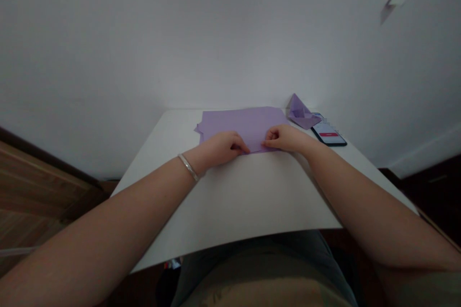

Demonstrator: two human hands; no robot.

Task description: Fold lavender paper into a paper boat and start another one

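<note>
Purple paper (pixel 245 122) lies flat on the white table, with a narrow strip along its near edge that looks folded or layered. My left hand (pixel 226 146) rests at the near edge, left of the middle, its fingers curled together and pressing on the paper. A silver bangle (pixel 188 167) circles the left wrist. My right hand (pixel 281 138) is at the same edge farther right, thumb and fingers pinched on the paper. A small gap of edge shows between the two hands. Beyond the right hand stands a folded purple paper shape (pixel 301 112) with a pointed top.
A phone (pixel 328 130) with a lit screen lies at the table's right side, partly under the folded shape. The white table (pixel 252 201) meets a pale wall (pixel 230 33) at the back. Wooden furniture (pixel 39 187) stands at the left.
</note>
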